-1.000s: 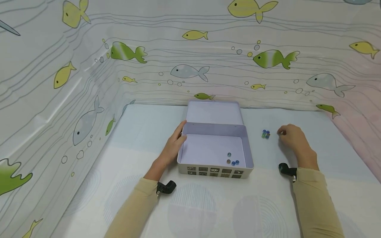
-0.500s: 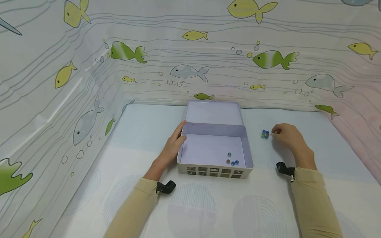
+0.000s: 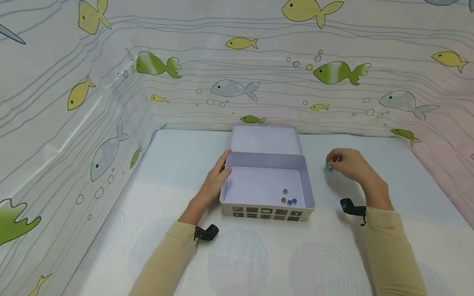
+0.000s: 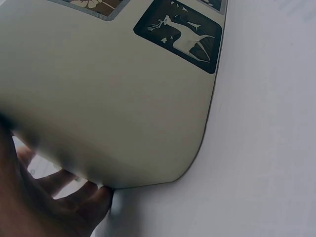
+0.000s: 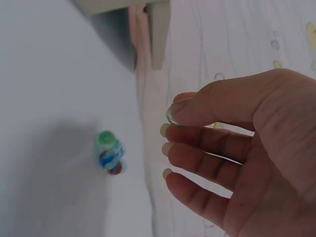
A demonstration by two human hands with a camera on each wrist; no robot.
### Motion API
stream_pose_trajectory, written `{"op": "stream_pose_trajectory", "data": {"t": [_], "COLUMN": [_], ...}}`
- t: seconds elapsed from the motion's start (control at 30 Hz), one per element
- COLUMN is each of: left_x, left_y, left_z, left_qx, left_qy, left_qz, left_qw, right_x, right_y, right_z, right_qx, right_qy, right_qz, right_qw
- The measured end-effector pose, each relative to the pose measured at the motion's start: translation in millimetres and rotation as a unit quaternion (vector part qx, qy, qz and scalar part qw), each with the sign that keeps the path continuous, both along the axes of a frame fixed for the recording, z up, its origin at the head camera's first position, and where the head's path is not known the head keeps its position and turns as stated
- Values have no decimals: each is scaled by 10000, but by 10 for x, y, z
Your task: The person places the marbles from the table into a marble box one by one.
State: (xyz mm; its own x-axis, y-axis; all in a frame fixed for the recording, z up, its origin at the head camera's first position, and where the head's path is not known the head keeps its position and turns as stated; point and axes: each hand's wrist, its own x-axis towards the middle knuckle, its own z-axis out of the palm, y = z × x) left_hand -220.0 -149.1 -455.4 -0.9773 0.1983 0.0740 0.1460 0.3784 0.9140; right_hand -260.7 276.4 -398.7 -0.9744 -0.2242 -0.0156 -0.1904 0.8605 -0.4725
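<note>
An open pale lilac metal box (image 3: 263, 181) stands on the table with its lid (image 3: 265, 139) tilted back. My left hand (image 3: 215, 176) grips the box's left wall, thumb over the rim and fingers along the outside. Several glass marbles (image 3: 285, 191) lie in the box's front right corner. To the right of the box, my right hand (image 3: 349, 164) hovers over a small cluster of marbles (image 3: 328, 167), partly hiding it. Between thumb and index finger it pinches a clear glass marble (image 5: 170, 116), seen in the right wrist view. Green, blue and red show in the cluster (image 5: 109, 152) below.
The table (image 3: 166, 156) has a pale printed cover. A fish-patterned sheet (image 3: 192, 57) rises behind it and on the left. Black wrist cameras (image 3: 206, 232) sit on both wrists. The box's front wall carries dark picture tiles (image 4: 180, 37).
My right hand has moved left, from beside the marble cluster to above it, still pinching. The left hand and the box stay in place.
</note>
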Motion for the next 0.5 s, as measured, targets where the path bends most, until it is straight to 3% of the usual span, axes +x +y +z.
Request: {"op": "stream_pose_trajectory", "data": {"t": [0.5], "left_x": [4], "left_y": [3], "left_z": [17], "left_qx": [122], "left_qy": [-26], "left_qz": [-27], "left_qw": [9999], "right_x": [231], "right_y": [-461], "right_z": [297], "right_qx": [-184], "right_qy": [346], "right_qz": [694], "right_qw": [9968]}}
